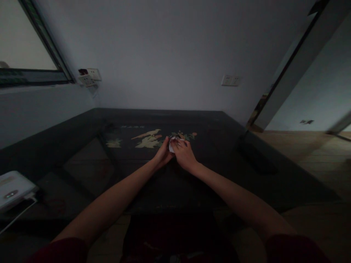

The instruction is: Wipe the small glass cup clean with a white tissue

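Observation:
My left hand (163, 153) and my right hand (184, 155) meet over the middle of a dark table (219, 175). Between them sits a small white thing (172, 145) with a dark top, too dim to name. Fingers of both hands are curled round it. The tabletop under the hands carries a painted pattern of pale leaves and birds (149, 140). Both forearms stretch forward from the bottom of the view.
A white device (13, 188) with a white cable lies on the table at the far left. Wall sockets (231, 80) sit on the back wall, and more sockets (90, 76) by a window at left. A doorway and wooden floor lie to the right.

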A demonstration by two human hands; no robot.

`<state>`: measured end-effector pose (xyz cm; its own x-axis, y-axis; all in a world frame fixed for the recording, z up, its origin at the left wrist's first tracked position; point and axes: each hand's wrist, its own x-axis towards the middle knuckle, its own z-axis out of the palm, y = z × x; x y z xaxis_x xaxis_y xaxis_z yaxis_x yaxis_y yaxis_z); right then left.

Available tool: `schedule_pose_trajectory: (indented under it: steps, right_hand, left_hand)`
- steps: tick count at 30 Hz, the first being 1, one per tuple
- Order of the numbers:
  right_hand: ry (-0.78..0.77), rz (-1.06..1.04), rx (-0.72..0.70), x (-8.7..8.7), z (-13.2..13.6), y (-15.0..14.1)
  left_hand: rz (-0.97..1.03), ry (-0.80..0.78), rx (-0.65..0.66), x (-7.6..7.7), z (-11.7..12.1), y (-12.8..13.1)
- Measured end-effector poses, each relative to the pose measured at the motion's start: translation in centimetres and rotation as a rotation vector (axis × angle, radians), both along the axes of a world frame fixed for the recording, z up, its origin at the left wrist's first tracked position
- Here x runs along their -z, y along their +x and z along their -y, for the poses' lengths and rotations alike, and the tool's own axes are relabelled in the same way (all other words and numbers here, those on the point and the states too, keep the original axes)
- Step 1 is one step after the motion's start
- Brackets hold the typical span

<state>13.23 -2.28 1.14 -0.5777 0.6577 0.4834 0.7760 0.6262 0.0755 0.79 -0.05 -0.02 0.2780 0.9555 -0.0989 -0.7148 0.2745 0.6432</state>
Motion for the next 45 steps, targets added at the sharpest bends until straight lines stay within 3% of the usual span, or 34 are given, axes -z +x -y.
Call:
schedule_pose_trajectory:
  steps: [5, 10, 14, 18, 21, 25, 30, 36, 41, 45]
  right_hand:
    - [-0.104, -0.055, -0.058, -0.4, -0.2, 0.3]
    - [-0.239, -0.301, -0.113, -1.3, -0.7, 1.2]
    - [-0.378, -0.707, -0.152, -2.0, -1.7, 2.3]
    - [-0.612, -1.16, -0.121, -3.0, -2.8, 3.1]
    - [-0.79, -1.519, -0.216, -3.8, -3.0, 3.5]
    - [-0.924, -1.776, -0.276, -3.7, -3.0, 3.9]
    - [-0.955, -1.834, -0.176, -1.8, -3.6, 4.1]
    - [-0.908, -1.668, -0.184, -0.3, -3.8, 3.8]
    - [-0.92, -1.567, -0.297, -0.6, -3.2, 3.7]
    - [-0.908, -1.49, -0.178, -0.2, -3.6, 4.5]
  left_hand:
    - [0.0, 0.003, -0.038, 0.2, -0.2, -0.2]
    - [-0.008, -0.026, -0.1, 0.0, -0.2, -0.3]
    - [-0.061, -0.006, -0.142, -0.4, 0.1, -0.4]
    - [-0.063, 0.032, -0.163, -0.6, -0.1, -0.7]
    - [-0.064, 0.02, -0.222, -0.9, -0.3, -0.9]
    - [-0.029, 0.067, -0.193, -1.7, -0.3, -1.1]
    - [-0.057, 0.081, -0.063, -1.8, 0.3, -1.4]
    - [-0.1, 0.077, 0.071, -1.3, 1.2, -1.0]
    - [-0.092, 0.066, 0.054, -1.5, 1.3, -0.9]
    - [-0.093, 0.043, -0.025, -1.7, 0.8, -1.1]
